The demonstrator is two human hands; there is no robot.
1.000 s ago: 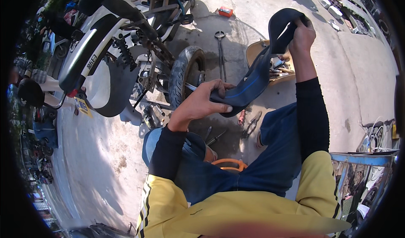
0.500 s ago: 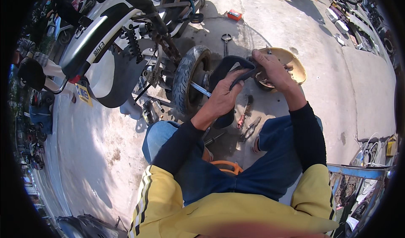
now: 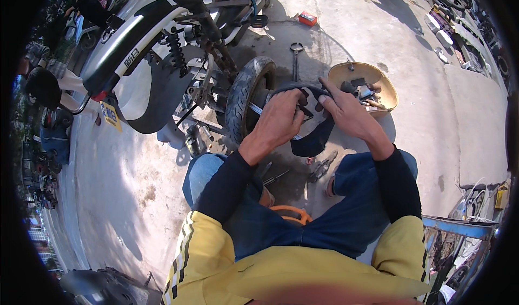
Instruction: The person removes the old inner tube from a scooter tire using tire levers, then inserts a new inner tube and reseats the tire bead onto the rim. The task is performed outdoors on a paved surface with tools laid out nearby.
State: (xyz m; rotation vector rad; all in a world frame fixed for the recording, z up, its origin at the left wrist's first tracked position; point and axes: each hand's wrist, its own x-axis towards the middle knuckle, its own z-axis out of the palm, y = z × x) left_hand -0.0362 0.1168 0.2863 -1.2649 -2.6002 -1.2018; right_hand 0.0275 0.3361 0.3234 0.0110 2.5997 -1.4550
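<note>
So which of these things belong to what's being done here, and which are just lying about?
In use, it seems:
black rubber loop, held by the left hand and right hand
tyred wheel, beside the left hand
tan bowl, near the right hand, perhaps

Apparently just lying about:
red box, beyond the bowl
blue metal frame, near the right edge

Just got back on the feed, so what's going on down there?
A seated person has both bare hands on a black rubber loop. The left hand curls over its upper edge; the right hand meets its upper right, its grip partly hidden. A tyred wheel stands just left of the loop. A tan bowl of tools and pliers are on the ground.
</note>
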